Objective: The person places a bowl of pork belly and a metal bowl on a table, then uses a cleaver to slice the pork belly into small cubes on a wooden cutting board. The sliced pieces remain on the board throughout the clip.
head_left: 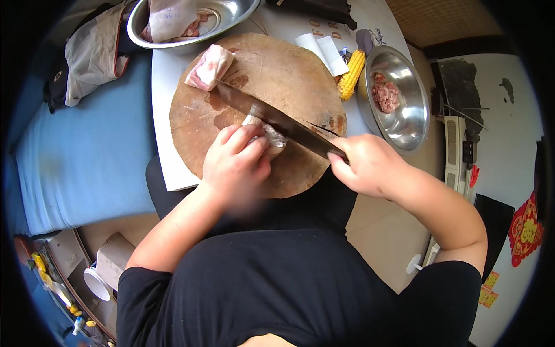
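Note:
My right hand (367, 165) is closed round the handle of a wide dark cleaver (272, 118), whose blade reaches up and left across the round wooden chopping board (300, 63). Under my left hand (236, 159), a pale piece of meat (273, 139) is held against the board with curled fingers. The blade lies right along the far side of that piece; whether it has cut in I cannot tell. A larger block of pink and white meat (211, 66) rests at the board's far left, close to the cleaver's tip.
A steel bowl (419, 110) with chopped meat (385, 93) stands right of the board, beside a corn cob (351, 74) and white paper (326, 55). Another steel basin (234, 23) with meat sits far left. A blue-covered seat (87, 168) lies left of the table.

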### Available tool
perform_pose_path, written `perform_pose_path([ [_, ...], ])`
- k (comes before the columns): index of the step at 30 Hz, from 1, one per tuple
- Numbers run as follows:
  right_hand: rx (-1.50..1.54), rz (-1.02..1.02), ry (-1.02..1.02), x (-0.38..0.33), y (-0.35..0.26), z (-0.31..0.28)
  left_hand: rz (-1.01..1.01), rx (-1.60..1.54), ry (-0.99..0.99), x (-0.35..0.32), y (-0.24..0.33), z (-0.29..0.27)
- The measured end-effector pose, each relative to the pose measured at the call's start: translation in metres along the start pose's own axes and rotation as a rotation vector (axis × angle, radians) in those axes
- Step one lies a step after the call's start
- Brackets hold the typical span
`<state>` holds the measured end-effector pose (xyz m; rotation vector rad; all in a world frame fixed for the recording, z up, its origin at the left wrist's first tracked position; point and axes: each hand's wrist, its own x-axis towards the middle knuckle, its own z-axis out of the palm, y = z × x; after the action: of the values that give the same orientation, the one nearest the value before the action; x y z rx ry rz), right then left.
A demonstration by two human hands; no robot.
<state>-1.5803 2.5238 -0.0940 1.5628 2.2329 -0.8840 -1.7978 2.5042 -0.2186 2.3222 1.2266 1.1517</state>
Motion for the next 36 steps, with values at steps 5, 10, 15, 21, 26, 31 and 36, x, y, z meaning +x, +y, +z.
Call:
perform_pose_path([
  [5,-0.044,-0.066,0.068,0.005,-0.003,0.012,0.020,0.034,0.015,-0.003,-0.001,0.002],
  [10,-0.060,-0.008,0.020,-0.022,0.021,0.013,0.004,0.031,0.023,-0.003,0.002,0.000],
  [15,-0.040,0.010,0.029,-0.014,0.005,0.011,0.073,0.106,0.074,-0.005,0.001,0.001],
  [21,0.065,-0.132,0.289,-0.026,0.008,0.020,0.125,0.107,0.140,-0.016,0.001,-0.003],
  [26,0.093,-0.196,0.316,-0.053,-0.004,0.012,0.122,0.128,0.145,-0.016,0.001,0.000],
  [31,0.097,-0.146,0.258,-0.055,-0.015,0.012,0.117,0.120,0.143,-0.017,0.000,-0.001],
  [36,0.034,-0.132,0.244,-0.042,-0.018,0.019,0.087,0.113,0.126,-0.015,-0.002,0.002],
])
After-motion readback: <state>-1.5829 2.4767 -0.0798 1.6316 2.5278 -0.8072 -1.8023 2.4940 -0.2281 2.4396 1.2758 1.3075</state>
